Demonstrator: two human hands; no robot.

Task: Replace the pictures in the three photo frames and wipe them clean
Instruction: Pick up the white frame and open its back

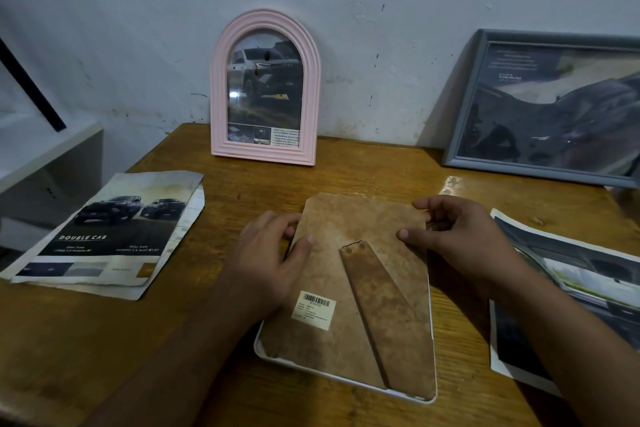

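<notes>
1. White frame (273, 355): lies face down on the table (173, 357), nearest the viewer. Its brown backing board (346, 274) is uppermost, with the stand (381, 308) folded flat and a barcode label (315, 308) below the left grip.
2. Left hand (266, 260): fingers curled round the board's upper left edge, thumb pressed on the board face. Right hand (460, 236): fingers curled over the upper right edge, thumb on the face. Both hold the board; neither is spread flat.
3. The board's far end sits proud of the rim between the two grips. Whether it is being lifted out or seated back cannot be told. Judgement: this frame is mid-swap.
4. Left of the left grip, well apart: a stained car print (107, 236) lies on another sheet. Right of the right grip, near: another print (568, 291) lies flat.
5. Beyond both grips, against the wall: pink frame (265, 87), upright, glass spotted. Beyond the right grip: grey frame (540, 107), leaning, glass smeared.
6. Judgement: both far frames remain to be wiped; whether their pictures are new cannot be told. No cloth is in view.
</notes>
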